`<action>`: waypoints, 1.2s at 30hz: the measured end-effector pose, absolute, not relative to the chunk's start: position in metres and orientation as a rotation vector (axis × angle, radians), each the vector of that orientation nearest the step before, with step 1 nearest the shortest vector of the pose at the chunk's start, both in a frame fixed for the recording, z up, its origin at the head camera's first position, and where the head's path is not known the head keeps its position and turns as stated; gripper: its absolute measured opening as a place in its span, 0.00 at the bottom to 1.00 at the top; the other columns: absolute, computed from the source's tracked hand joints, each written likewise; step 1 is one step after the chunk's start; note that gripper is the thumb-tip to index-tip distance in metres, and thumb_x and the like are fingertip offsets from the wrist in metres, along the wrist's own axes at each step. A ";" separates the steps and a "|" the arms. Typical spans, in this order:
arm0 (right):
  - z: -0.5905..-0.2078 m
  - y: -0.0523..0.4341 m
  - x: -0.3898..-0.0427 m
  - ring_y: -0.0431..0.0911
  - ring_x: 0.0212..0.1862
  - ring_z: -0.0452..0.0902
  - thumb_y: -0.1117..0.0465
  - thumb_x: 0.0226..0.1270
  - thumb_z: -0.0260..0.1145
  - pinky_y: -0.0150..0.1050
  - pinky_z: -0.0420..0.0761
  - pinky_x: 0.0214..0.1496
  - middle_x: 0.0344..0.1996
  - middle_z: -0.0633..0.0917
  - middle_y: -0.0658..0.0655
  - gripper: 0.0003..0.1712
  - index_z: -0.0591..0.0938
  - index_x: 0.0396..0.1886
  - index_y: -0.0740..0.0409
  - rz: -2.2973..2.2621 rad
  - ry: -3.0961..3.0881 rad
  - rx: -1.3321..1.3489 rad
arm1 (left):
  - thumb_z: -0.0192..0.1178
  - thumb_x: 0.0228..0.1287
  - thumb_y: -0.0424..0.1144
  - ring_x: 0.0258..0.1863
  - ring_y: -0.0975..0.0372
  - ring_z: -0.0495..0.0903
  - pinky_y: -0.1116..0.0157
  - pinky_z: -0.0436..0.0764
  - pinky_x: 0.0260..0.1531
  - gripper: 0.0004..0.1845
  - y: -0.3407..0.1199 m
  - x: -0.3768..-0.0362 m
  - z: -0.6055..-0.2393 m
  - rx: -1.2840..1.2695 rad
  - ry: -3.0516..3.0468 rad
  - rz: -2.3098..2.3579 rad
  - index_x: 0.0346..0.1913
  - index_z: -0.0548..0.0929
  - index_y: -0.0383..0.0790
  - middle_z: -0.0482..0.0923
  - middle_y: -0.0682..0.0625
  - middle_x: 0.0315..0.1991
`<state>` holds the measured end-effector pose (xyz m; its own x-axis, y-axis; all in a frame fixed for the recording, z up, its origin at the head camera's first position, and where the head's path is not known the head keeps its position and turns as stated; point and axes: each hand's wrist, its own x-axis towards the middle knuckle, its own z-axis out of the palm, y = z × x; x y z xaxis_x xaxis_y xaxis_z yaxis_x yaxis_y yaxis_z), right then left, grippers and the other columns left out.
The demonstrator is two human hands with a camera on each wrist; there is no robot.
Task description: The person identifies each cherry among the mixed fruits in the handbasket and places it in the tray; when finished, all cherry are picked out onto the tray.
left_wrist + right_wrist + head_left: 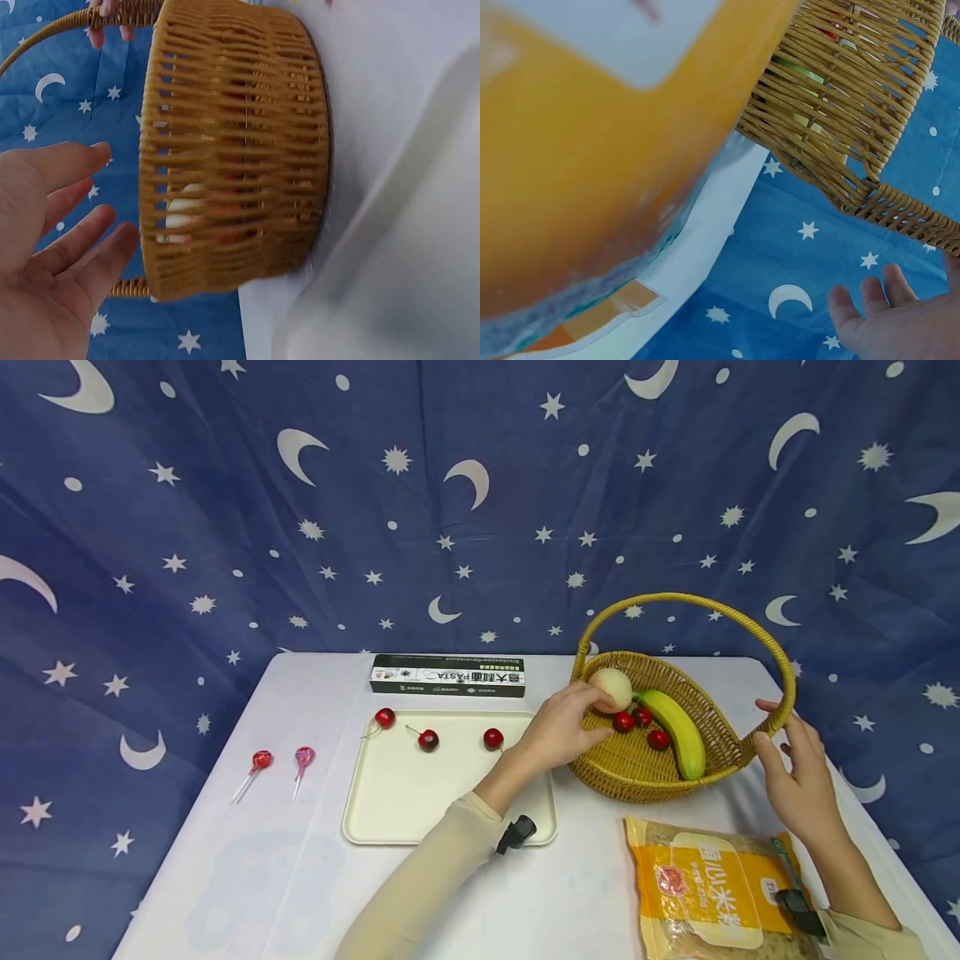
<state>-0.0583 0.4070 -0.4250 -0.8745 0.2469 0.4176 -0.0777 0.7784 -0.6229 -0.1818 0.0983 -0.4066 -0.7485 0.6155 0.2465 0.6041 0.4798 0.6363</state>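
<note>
A woven wicker basket (pixel 637 772) with a hoop handle (pixel 780 647) stands on the white table right of centre. It holds a pale round onion (pixel 611 687), a banana (pixel 678 731) and three red cherries (pixel 624 721). My left hand (pixel 592 702) reaches over the basket's near-left rim, its fingertips right beside the onion. In the left wrist view this left hand (pixel 67 225) shows straight, spread fingers that hold nothing, next to the basket's wall (pixel 240 150). My right hand (pixel 780 735) hovers with straight fingers by the handle's right foot. In the right wrist view the right hand (pixel 885 315) is a little apart from the handle (pixel 915 214).
A cream tray (pixel 405 793) left of the basket carries three cherries (pixel 428 740). A black pasta box (pixel 447 676) lies behind the tray. Two red lollipops (pixel 260 761) lie at the far left. An orange rice bag (pixel 712 885) lies at the front right, under my right forearm.
</note>
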 end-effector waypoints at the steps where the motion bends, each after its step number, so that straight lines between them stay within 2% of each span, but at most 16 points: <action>1: -0.425 0.407 -0.059 0.44 0.82 0.56 0.59 0.87 0.53 0.19 0.53 0.65 0.79 0.68 0.40 0.27 0.69 0.81 0.50 0.897 -2.483 -0.125 | 0.73 0.69 0.43 0.62 0.59 0.83 0.66 0.80 0.65 0.20 0.102 -0.182 -0.407 1.110 2.692 1.125 0.62 0.85 0.47 0.84 0.52 0.59; 4: -0.425 0.408 -0.059 0.40 0.80 0.56 0.59 0.87 0.54 0.20 0.54 0.65 0.78 0.68 0.35 0.27 0.69 0.81 0.50 0.900 -2.480 -0.122 | 0.73 0.70 0.43 0.61 0.60 0.83 0.67 0.80 0.64 0.20 0.112 -0.181 -0.408 1.128 2.697 1.067 0.62 0.85 0.48 0.85 0.52 0.59; 9: -0.428 0.408 -0.059 0.26 0.76 0.53 0.60 0.86 0.54 0.20 0.55 0.64 0.74 0.67 0.26 0.27 0.70 0.80 0.50 0.909 -2.470 -0.114 | 0.73 0.69 0.44 0.62 0.62 0.83 0.70 0.80 0.63 0.19 0.127 -0.181 -0.410 1.161 2.709 0.974 0.60 0.86 0.50 0.84 0.53 0.61; 12: -0.429 0.409 -0.059 0.23 0.75 0.53 0.60 0.86 0.55 0.20 0.55 0.63 0.73 0.67 0.24 0.27 0.70 0.80 0.50 0.905 -2.461 -0.100 | 0.73 0.69 0.44 0.61 0.62 0.84 0.71 0.82 0.60 0.18 0.136 -0.181 -0.411 1.180 2.710 0.944 0.60 0.86 0.51 0.84 0.54 0.61; 15: -0.429 0.409 -0.059 0.23 0.75 0.53 0.60 0.86 0.55 0.20 0.55 0.63 0.73 0.66 0.23 0.27 0.71 0.79 0.51 0.905 -2.458 -0.094 | 0.74 0.69 0.45 0.58 0.62 0.85 0.71 0.82 0.56 0.18 0.142 -0.181 -0.412 1.188 2.700 0.946 0.60 0.86 0.50 0.85 0.54 0.60; 23: -0.428 0.407 -0.059 0.25 0.76 0.53 0.59 0.86 0.55 0.19 0.54 0.65 0.74 0.67 0.25 0.27 0.70 0.80 0.50 0.910 -2.459 -0.103 | 0.74 0.69 0.44 0.60 0.66 0.84 0.74 0.81 0.59 0.19 0.160 -0.183 -0.421 1.210 2.683 0.890 0.61 0.86 0.52 0.85 0.57 0.60; 36: -0.427 0.407 -0.059 0.25 0.76 0.54 0.60 0.86 0.55 0.19 0.54 0.65 0.74 0.67 0.24 0.27 0.71 0.80 0.49 0.907 -2.455 -0.098 | 0.73 0.69 0.45 0.71 0.67 0.78 0.74 0.76 0.70 0.29 0.179 -0.187 -0.423 1.342 2.602 0.585 0.72 0.81 0.53 0.80 0.58 0.72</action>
